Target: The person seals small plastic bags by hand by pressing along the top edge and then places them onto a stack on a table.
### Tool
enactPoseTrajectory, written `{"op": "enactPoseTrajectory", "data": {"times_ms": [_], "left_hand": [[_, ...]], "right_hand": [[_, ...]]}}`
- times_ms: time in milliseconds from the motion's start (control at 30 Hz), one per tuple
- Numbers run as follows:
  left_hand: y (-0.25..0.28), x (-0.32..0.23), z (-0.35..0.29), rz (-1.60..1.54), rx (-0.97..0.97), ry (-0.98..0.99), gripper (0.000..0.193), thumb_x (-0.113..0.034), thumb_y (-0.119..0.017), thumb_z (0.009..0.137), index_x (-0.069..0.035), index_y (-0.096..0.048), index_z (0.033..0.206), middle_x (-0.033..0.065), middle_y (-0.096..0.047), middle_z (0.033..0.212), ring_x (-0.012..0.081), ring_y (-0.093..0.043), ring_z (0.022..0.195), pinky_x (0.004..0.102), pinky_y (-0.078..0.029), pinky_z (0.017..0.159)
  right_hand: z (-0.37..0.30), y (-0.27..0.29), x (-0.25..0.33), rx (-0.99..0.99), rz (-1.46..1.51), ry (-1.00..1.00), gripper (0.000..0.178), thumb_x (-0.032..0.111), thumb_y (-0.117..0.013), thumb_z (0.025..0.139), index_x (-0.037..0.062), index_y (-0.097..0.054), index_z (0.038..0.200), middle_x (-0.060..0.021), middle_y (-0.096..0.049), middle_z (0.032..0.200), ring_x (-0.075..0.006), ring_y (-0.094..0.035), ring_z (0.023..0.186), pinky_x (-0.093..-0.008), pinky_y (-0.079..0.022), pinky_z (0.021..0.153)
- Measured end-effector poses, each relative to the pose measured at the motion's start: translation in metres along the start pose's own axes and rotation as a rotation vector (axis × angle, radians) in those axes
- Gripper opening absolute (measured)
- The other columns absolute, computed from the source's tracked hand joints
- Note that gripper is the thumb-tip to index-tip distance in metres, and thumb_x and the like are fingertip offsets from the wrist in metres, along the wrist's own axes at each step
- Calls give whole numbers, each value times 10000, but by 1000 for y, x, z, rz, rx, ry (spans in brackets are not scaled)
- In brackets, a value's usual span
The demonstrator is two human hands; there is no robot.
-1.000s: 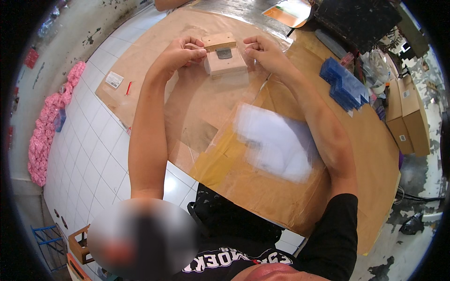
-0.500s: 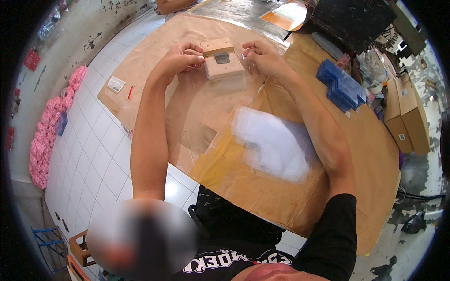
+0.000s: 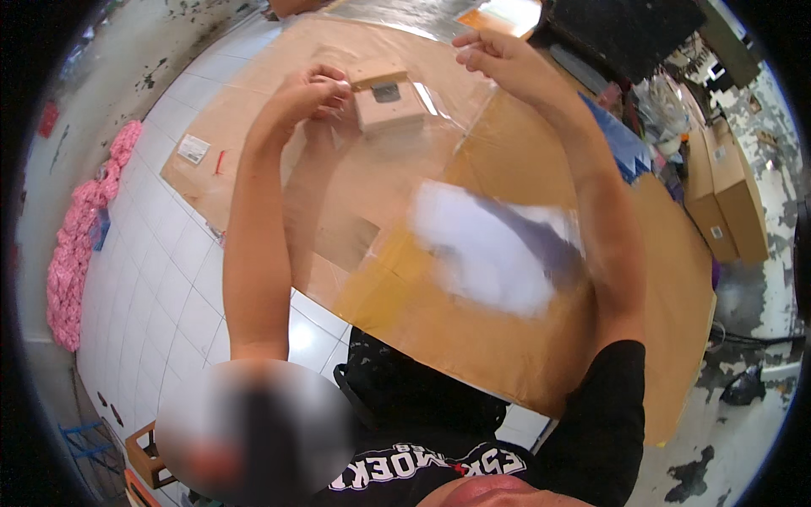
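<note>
Left hand (image 3: pixel 312 93) beside wooden block (image 3: pixel 394 111), right hand (image 3: pixel 505 64) apart from block; cannot tell either grip's state

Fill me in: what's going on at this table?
A person is working at a brown-covered table. Their left hand is right beside a wooden block with a dark plate on it; whether it touches is unclear. The right hand is off to the block's right, apart from it. Whitish sheets lie nearer the person.
</note>
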State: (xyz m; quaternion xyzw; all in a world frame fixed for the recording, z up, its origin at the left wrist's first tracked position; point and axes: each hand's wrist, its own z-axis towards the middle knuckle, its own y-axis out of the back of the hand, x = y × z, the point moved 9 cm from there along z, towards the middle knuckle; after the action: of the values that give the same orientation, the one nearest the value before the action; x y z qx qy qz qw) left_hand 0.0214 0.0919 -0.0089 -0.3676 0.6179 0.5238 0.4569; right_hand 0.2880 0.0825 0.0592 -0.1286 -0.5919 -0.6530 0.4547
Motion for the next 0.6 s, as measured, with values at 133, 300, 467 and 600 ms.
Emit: {"op": "enactPoseTrajectory", "data": {"times_ms": [133, 300, 467, 600], "left_hand": [[29, -14, 0, 216, -251, -183, 240, -218, -679, 887, -35, -667, 1042, 43, -687, 884, 116, -628, 777, 251, -495, 695], [2, -68, -31, 218, -525, -473, 207, -217, -688, 899, -35, -698, 997, 25, -696, 790, 79, -620, 688, 235, -481, 627], [-70, -99, -74, 245, -312, -811, 100, -108, -691, 869, -35, -686, 937, 33, -669, 724, 87, -595, 615, 250, -465, 571], [-134, -107, -103, 304, 44, -949, 75, -47, -697, 829, -37, -669, 898, 60, -633, 695, 143, -594, 610, 284, -465, 575]], "right_hand": [[-47, -6, 33, 142, -158, 22, 354, 281, -638, 939, 34, -621, 1192, -40, -647, 959, -123, -578, 925, -273, -469, 827], [-137, -19, 38, 292, -449, 162, 547, 395, -729, 846, 21, -597, 1223, -129, -642, 1059, -246, -618, 960, -360, -481, 863], [-189, -23, 59, 361, -592, 126, 732, 485, -796, 708, 18, -588, 1233, -166, -611, 1146, -334, -587, 1060, -405, -469, 907], [-198, -16, 41, 344, -544, 32, 758, 473, -818, 672, 27, -587, 1240, -156, -600, 1170, -345, -571, 1087, -414, -459, 922]]}}
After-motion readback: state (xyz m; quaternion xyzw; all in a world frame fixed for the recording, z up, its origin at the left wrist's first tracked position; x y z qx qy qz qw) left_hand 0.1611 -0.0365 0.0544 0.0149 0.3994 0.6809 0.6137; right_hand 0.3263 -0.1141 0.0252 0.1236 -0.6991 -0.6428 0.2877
